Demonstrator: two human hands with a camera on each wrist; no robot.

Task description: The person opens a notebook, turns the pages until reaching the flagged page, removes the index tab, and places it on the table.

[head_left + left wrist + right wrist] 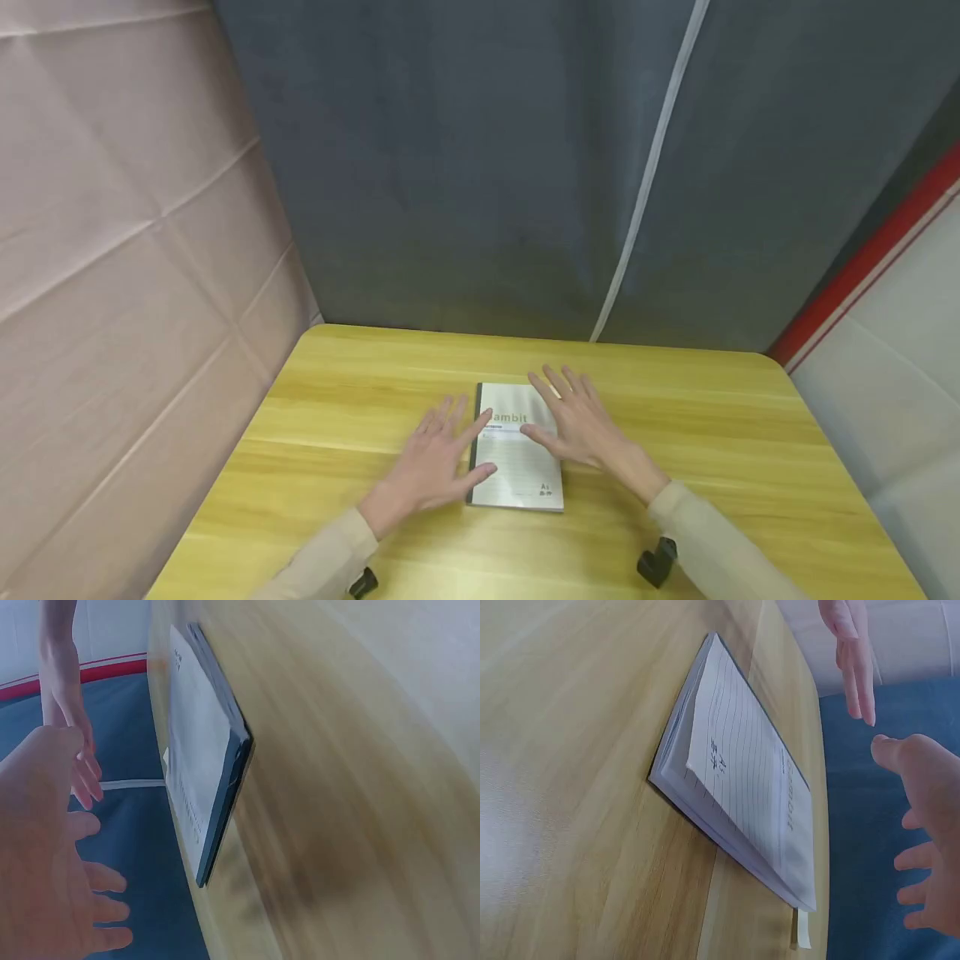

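Yellow wood-grain table point(675, 433) fills the booth, with grey cloth at twelve o'clock and pale cloth at nine. Neither hand grips anything: both hover with fingers spread and straight above a closed notebook point(517, 467) lying flat at the table's middle. Left hand point(435, 462) sits at the notebook's nine o'clock, over its dark spine, thumb reaching across the cover. Right hand point(577, 425) sits at two o'clock over the cover's far right corner. Whether fingertips touch the cover cannot be told.
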